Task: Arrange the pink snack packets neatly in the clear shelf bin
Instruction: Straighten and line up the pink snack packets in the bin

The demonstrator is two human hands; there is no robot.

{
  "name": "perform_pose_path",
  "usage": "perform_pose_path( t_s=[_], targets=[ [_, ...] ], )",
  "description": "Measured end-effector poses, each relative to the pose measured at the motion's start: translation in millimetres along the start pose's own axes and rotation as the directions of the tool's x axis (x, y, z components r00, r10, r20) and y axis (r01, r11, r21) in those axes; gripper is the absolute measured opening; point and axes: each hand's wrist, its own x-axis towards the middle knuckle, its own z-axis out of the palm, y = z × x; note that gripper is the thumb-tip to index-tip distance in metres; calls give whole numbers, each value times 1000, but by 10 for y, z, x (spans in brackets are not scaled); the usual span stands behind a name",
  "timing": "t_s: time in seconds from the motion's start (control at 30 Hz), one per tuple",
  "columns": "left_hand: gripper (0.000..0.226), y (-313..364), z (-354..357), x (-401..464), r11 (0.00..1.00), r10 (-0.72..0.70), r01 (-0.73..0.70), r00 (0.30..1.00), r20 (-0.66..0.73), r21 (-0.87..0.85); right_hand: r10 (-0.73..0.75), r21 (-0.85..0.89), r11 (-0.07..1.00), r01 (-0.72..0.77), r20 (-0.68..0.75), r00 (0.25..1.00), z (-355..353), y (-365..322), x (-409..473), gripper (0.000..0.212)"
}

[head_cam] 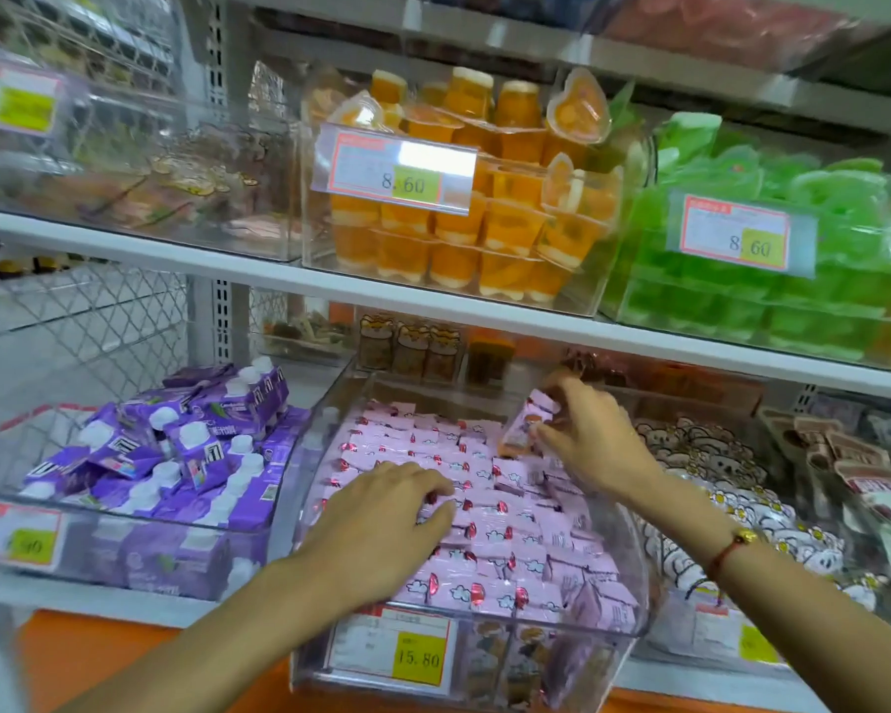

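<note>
A clear shelf bin (pixel 633 599) on the lower shelf is filled with rows of small pink snack packets (pixel 515 553). My left hand (pixel 381 527) lies palm down on the packets at the bin's left side, fingers spread and pressing on them. My right hand (pixel 592 434) is over the bin's back right corner and pinches one pink packet (pixel 528 422), held upright and lifted above the rows. A yellow price tag (pixel 417 658) reading 15.80 sits on the bin's front wall.
A bin of purple pouches (pixel 176 455) stands to the left, a bin of white and brown cartoon packets (pixel 716 470) to the right. The shelf above (pixel 330 285) carries bins of orange jelly cups (pixel 484 218) and green jelly cups (pixel 793 234), close over my hands.
</note>
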Motion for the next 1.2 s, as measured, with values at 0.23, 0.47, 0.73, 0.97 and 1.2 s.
perform_pose_path(
  t_s=[0.23, 0.47, 0.73, 0.97, 1.2],
  targets=[
    [34, 6, 4, 13, 1000, 0, 0, 1000, -13, 3, -58, -169, 978, 118, 328, 943, 289, -101, 199, 16],
    [32, 9, -7, 19, 1000, 2, -2, 1000, -11, -13, 6, -146, 986, 77, 500, 866, 200, -130, 63, 22],
    [27, 66, -90, 671, 998, -6, 6, 1000, -8, -65, -215, -193, 947, 258, 216, 952, -1, -180, -926, 44],
    [30, 155, 262, 1377, 992, -123, 120, 983, 139, 29, -240, -212, 942, 262, 126, 963, 73, -170, -957, 36],
    [15, 162, 406, 1631, 992, -125, 118, 966, 225, 45, -235, -198, 946, 255, 119, 965, 92, -155, -964, 39]
  ],
)
